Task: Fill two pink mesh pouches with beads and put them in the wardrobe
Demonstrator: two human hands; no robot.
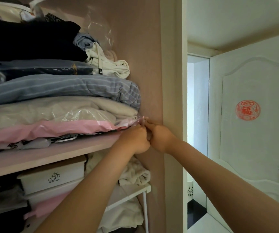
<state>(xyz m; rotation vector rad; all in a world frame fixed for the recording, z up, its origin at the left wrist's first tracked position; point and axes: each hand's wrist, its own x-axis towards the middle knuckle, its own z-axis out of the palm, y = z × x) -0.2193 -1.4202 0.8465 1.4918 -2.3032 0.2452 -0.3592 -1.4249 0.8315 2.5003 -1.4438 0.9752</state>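
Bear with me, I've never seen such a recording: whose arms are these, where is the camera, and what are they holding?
No machine here: a person works bare-handed, and the camera sits on their head, looking forward and down, so the arms reach in from below. The left hand and right hand meet at the right end of a wardrobe shelf, beside a stack of folded clothes. Their curled fingers pinch a crinkled pink pouch, mostly hidden, so its contents cannot be seen. Below stands a white box with a sock drawing; a white door is on the right.
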